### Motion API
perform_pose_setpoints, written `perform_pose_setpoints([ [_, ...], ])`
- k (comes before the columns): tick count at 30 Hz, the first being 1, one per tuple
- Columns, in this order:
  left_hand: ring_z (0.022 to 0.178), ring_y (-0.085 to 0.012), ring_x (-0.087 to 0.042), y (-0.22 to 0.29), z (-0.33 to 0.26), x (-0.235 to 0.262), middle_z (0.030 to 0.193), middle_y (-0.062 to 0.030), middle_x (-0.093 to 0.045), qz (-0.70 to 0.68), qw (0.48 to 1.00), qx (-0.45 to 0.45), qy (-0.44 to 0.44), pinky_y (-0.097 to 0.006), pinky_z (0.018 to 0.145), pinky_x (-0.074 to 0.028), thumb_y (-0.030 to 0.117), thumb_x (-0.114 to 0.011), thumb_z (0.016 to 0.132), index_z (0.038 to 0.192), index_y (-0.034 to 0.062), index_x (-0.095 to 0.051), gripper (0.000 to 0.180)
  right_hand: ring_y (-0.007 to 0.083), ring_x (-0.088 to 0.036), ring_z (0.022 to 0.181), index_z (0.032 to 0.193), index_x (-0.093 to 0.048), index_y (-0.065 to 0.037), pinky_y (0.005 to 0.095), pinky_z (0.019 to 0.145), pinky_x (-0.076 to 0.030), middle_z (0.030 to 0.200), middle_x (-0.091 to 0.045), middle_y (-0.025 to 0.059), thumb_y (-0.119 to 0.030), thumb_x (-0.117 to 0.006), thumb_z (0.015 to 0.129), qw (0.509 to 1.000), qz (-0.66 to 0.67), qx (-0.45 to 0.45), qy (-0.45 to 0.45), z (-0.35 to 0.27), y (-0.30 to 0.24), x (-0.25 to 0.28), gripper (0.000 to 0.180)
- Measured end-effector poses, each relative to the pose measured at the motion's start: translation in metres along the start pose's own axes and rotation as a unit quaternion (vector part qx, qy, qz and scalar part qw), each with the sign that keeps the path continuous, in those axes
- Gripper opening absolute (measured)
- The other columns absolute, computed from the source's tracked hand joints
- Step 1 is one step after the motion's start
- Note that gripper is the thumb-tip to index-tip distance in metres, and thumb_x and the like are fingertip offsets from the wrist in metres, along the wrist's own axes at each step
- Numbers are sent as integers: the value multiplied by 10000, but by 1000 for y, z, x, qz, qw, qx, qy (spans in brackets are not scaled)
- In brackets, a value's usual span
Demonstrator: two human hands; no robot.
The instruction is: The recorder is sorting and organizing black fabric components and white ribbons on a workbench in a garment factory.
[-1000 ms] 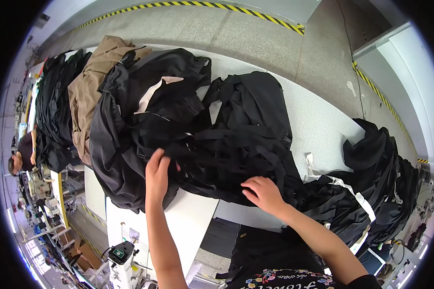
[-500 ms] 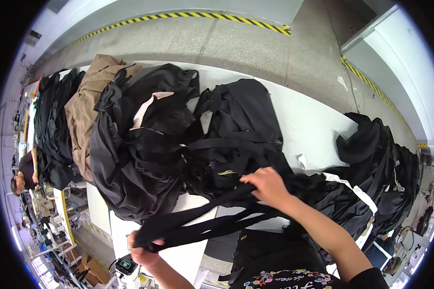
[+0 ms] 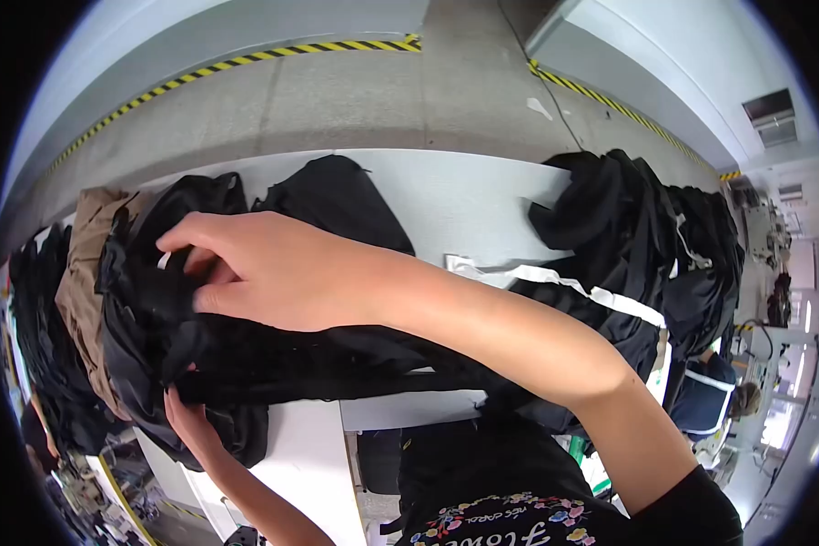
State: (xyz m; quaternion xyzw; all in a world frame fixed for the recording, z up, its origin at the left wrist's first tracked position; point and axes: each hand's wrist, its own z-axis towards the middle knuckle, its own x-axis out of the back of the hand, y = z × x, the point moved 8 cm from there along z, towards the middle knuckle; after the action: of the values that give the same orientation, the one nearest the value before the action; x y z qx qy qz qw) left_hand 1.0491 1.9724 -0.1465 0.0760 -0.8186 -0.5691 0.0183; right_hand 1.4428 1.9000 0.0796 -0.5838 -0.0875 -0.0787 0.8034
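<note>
My right hand point(image 3: 262, 278) reaches far to the left across the table, its forearm passing over the dark garments. Its fingers are curled, and black cloth point(image 3: 177, 318), smeared by motion, hangs at the thumb and fingertips. Just below it, my left hand point(image 3: 187, 419) grips the left end of a long black fabric strip point(image 3: 337, 373). Rightward from there the strip runs level along the near table edge, under my right forearm. My left fingertips are partly hidden by the cloth.
A brown garment point(image 3: 86, 291) and more dark clothes point(image 3: 36, 318) are heaped at the left. Another black pile point(image 3: 610, 209) lies at the right, with a white band point(image 3: 623, 305) by it. The white table point(image 3: 455, 200) shows between heaps. Another person point(image 3: 705, 396) is at the right.
My right hand has swung left, from the middle of the strip to near my left hand. My left hand has risen with the cloth. The whole view has turned to the right.
</note>
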Motion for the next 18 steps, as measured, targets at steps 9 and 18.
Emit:
perform_pose_setpoints([
  [9, 1206, -332, -532, 7, -139, -193, 1267, -164, -570, 441, 763, -448, -150, -404, 1035, -404, -63, -538, 888, 1246, -16, -569, 363, 219, -670, 925, 1218, -605, -82, 327, 837, -522, 1105, -629, 103, -192, -620, 927, 922, -247, -293, 49, -221, 64, 114, 311],
  [18, 1083, -310, -591, -149, -351, -319, 1196, -114, -617, 319, 631, -385, -593, -420, 957, -452, 103, -673, 810, 1200, 55, -588, 402, 140, -649, 735, 1071, -658, 0, 255, 703, -519, 871, -688, 73, -88, -615, 918, 749, -202, -535, 334, -503, 33, 132, 182],
])
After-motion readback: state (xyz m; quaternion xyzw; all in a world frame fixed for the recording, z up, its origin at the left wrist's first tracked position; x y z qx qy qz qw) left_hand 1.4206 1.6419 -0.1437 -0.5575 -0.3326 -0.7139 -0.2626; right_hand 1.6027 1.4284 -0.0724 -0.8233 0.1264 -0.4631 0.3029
